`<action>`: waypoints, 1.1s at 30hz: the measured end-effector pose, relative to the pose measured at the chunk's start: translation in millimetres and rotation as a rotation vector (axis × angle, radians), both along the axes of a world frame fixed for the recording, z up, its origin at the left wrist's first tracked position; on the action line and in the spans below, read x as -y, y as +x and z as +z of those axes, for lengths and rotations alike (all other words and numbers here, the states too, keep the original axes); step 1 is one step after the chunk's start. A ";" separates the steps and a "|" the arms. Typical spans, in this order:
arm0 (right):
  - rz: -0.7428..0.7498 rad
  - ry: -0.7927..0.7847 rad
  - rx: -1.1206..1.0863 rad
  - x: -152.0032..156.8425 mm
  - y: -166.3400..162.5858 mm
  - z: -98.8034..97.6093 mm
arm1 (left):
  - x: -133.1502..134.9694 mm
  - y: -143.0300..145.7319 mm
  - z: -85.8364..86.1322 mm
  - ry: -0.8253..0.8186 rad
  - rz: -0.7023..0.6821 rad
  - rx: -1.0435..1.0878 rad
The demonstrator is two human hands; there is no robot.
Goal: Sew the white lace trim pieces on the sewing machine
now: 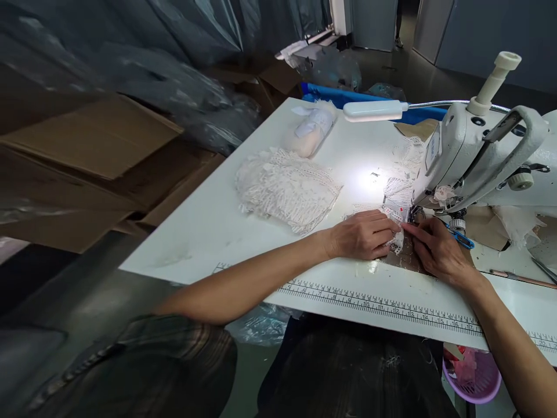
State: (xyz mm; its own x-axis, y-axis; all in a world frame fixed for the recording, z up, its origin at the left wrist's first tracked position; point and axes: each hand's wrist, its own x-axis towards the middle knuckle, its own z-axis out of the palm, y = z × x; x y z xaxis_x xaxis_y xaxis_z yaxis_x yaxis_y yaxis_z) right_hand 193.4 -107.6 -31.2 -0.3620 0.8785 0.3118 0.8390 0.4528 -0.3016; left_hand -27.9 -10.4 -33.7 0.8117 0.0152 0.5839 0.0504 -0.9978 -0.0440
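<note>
The white lace (397, 241) lies just left of the presser foot (411, 214), between the curled left hand (365, 234) resting on it and the right hand (440, 251), index fingertip at its edge, either one's grip impossible to tell

White lace (397, 242) is showing a rough, matt texture, a smooth tabletop (204, 232) is reflecting light, a sewing machine (452, 151) is gleaming in painted metal and crinkled plastic sheeting (183, 87) is shining
</note>
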 end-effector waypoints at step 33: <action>-0.005 -0.009 -0.027 6.0 -1.1 2.7 | -8.4 -0.2 -3.2 -0.106 -0.070 -0.029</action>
State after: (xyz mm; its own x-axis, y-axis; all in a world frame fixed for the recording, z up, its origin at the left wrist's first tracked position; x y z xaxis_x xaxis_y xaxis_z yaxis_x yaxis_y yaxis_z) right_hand 192.3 -113.6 -28.6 -0.3493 0.8831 0.3133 0.8326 0.4459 -0.3285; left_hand -28.2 -2.0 -36.9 0.8297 0.0185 0.5579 -0.0193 -0.9979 0.0618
